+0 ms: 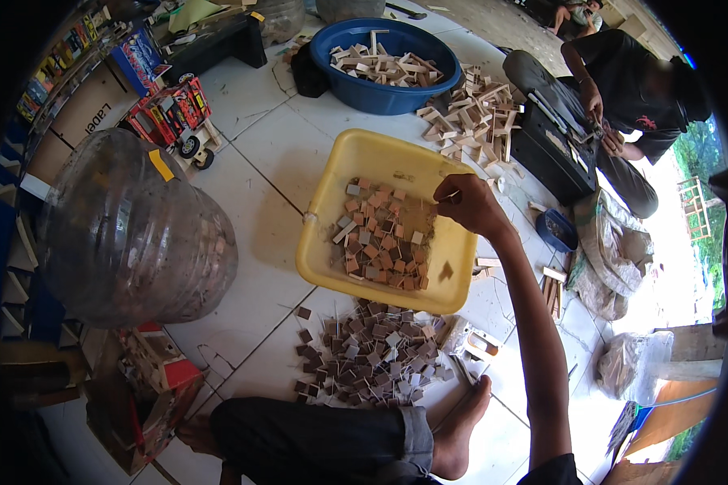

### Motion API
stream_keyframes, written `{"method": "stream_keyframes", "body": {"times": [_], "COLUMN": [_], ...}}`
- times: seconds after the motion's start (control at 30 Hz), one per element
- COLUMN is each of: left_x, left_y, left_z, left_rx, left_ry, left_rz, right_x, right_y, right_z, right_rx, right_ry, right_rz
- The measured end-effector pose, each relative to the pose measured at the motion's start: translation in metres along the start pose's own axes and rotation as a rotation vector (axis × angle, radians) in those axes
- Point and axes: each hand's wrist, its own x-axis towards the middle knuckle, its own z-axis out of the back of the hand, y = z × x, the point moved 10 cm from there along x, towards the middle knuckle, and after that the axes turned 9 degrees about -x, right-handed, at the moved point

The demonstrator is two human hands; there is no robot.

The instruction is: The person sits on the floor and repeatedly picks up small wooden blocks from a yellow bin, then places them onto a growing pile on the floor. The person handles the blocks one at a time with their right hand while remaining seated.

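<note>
My right hand point(473, 204) is over the right side of a yellow plastic basin point(319, 234). Its fingers are pinched together around something small and thin, too small to name. Inside the basin lie many small square brown and grey pieces point(372, 250), mostly toward its middle and near side. A heap of dark brown square pieces with thin pins among them point(372, 352) is spread on the floor between the basin and my bent leg point(323, 436). My left hand does not show.
A blue tub point(388, 101) of wooden pieces stands beyond the basin, with a wooden pile point(481, 117) beside it. At left are a large clear plastic container point(137, 234) and a red toy truck point(170, 117). Another person point(631, 89) sits at far right, working with their hands.
</note>
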Motion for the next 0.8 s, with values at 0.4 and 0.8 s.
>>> {"method": "stream_keyframes", "body": {"times": [0.4, 0.8], "left_x": [-0.001, 0.0], "left_y": [-0.005, -0.004], "left_z": [0.001, 0.004], "left_rx": [0.056, 0.032], "left_ry": [0.035, 0.023], "left_rz": [-0.008, 0.034], "right_x": [-0.01, -0.033], "right_y": [0.035, 0.015], "right_z": [-0.048, -0.108], "right_rx": [-0.331, -0.399], "right_ry": [0.092, 0.422], "right_rz": [0.216, -0.075]}}
